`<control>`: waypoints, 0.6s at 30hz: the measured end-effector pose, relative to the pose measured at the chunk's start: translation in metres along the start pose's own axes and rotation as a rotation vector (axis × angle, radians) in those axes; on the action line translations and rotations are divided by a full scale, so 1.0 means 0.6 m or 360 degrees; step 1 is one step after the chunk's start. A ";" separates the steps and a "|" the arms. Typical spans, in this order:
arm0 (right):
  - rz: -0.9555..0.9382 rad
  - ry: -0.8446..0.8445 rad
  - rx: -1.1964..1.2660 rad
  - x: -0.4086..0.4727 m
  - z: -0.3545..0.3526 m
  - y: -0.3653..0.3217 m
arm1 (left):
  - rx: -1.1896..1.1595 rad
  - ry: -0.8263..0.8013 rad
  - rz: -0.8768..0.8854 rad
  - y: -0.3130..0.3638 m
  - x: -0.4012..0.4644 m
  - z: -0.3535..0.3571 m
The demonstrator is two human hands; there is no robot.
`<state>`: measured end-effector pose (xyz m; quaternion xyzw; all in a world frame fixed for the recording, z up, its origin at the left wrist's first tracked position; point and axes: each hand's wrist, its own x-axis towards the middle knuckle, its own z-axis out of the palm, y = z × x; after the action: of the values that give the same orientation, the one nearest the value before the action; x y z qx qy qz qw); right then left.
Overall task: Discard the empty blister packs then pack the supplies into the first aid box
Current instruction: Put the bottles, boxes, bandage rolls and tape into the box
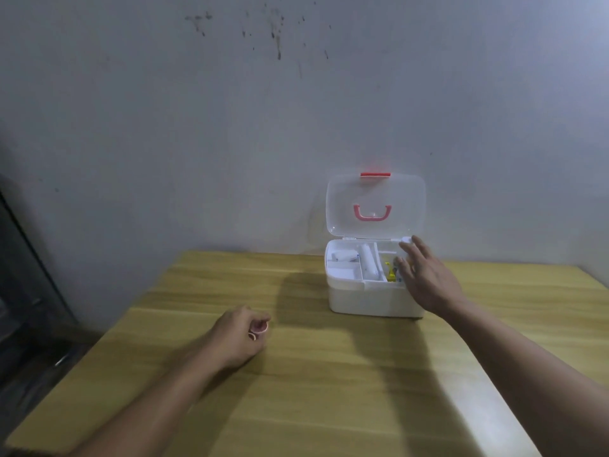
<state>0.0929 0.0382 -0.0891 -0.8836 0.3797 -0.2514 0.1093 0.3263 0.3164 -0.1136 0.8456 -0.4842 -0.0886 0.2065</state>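
The white first aid box (369, 300) stands open at the table's far side, its clear lid (375, 196) with a pink handle leaning back toward the wall. White rolls (367, 263) and a yellow item (390, 273) lie in its tray compartments. My right hand (425, 275) hovers over the box's right compartment, fingers spread, touching a small white round cap (406, 240) at the back right corner. My left hand (242, 334) rests on the table left of the box, curled into a loose fist with a small pinkish thing barely showing between the fingers.
The wooden table (329, 374) runs to the grey wall behind the box. Its left edge drops to a dark floor and a dark object (23, 275) at the far left.
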 end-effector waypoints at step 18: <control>0.0012 -0.0029 0.0020 -0.002 -0.003 -0.003 | -0.0055 0.0120 0.0526 0.265 0.177 -0.028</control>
<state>0.0926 0.0402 -0.0875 -0.8836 0.3805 -0.2453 0.1192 0.2624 0.1591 -0.0241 0.7534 -0.6071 -0.0300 0.2507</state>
